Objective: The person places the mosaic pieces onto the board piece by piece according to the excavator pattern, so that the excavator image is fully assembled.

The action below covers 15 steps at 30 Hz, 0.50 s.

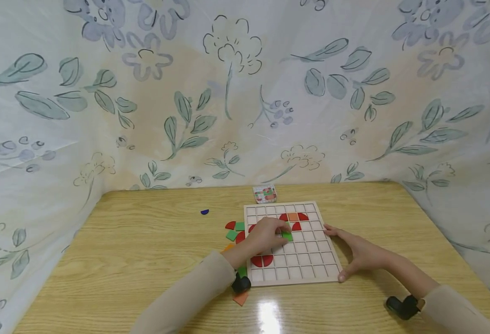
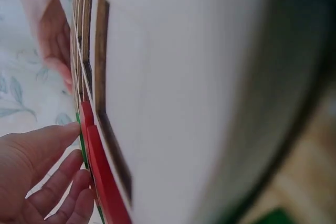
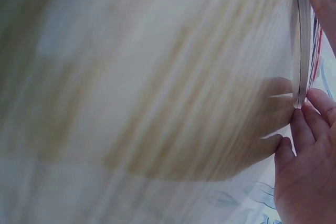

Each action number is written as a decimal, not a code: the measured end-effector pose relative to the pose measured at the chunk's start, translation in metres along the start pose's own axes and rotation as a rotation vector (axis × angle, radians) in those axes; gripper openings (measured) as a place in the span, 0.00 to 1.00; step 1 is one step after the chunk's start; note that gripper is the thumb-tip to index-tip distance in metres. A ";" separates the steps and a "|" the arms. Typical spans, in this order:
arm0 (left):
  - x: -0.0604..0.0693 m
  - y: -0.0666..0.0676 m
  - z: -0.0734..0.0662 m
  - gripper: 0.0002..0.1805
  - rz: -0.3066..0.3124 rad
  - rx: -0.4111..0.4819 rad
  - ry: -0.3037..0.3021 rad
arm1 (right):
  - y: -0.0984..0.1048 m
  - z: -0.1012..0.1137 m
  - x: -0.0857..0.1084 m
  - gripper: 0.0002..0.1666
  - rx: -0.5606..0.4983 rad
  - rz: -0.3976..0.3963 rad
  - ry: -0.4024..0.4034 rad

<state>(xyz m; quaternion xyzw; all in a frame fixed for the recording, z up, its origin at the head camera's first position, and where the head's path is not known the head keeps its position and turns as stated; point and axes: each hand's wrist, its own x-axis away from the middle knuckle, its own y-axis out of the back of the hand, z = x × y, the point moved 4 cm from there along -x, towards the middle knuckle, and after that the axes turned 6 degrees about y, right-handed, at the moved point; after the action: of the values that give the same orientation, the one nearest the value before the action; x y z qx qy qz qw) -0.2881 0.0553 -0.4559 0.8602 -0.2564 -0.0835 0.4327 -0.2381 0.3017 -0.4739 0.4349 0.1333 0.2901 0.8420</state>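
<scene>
My left hand (image 1: 265, 234) reaches over a pale wooden grid board (image 1: 307, 260). Its thumb and curled forefinger meet opposite sides of a green square tile (image 1: 287, 237), which lies low at the grid; in the left wrist view the thumb tip touches a thin green edge (image 2: 82, 140). Beside it sit red quarter-circle tiles (image 1: 296, 227) and an orange square (image 1: 292, 216). The left hand covers part of the grid and some red tiles. My right hand (image 1: 363, 253) spreads along the board's right edge, thumb at the near corner, fingertips farther up; it touches the rim.
Loose green, red and orange tiles (image 1: 232, 235) lie along the board's left side, partly hidden by my left forearm. A dark blue half-circle piece (image 1: 205, 212) lies farther left. A small pattern card (image 1: 264, 194) is behind the board. Floral cloth (image 1: 236, 116) hangs behind the wooden table (image 1: 144, 241).
</scene>
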 end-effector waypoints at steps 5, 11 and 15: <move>0.003 0.003 -0.001 0.12 0.022 0.009 -0.001 | 0.000 0.002 0.000 0.65 0.001 -0.005 0.003; 0.004 0.011 0.003 0.14 0.038 0.058 -0.087 | 0.000 0.003 0.000 0.65 0.001 -0.014 0.010; 0.009 0.022 0.006 0.15 0.047 0.126 -0.118 | 0.000 0.005 0.000 0.65 -0.002 -0.023 0.013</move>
<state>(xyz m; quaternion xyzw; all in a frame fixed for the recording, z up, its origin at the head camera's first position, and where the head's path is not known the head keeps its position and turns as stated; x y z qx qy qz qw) -0.2904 0.0353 -0.4414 0.8730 -0.3064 -0.1077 0.3638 -0.2364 0.2985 -0.4708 0.4305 0.1435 0.2836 0.8448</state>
